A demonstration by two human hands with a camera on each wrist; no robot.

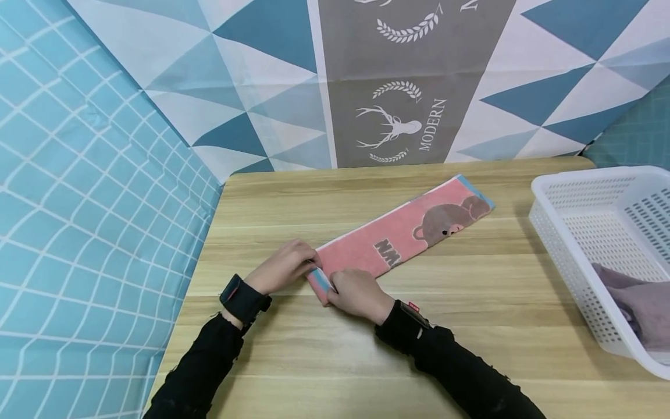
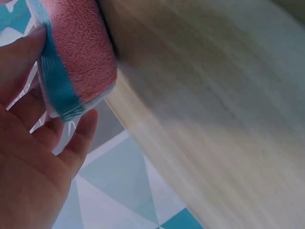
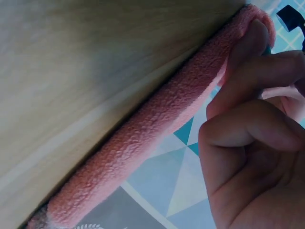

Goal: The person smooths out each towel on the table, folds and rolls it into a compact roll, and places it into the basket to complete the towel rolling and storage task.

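Note:
A pink towel (image 1: 361,244) lies slantwise on the wooden table, folded into a long strip with a brown bear, grey letters and a blue band at its far end. Its near end is turned up and over, so a blue band shows there too. My left hand (image 1: 282,269) pinches one corner of that turned end; in the left wrist view the thumb (image 2: 37,40) presses the blue band with fingers behind it. At the other corner my right hand (image 1: 361,295) grips the towel (image 3: 138,143), thumb against the pink pile and fingers curled.
A white plastic basket (image 1: 567,256) stands at the table's right side with a greyish-purple cloth (image 1: 641,311) inside. Blue gridded fabric (image 1: 99,192) hangs along the left side, and a patterned cloth (image 1: 282,70) hangs behind the table's far edge.

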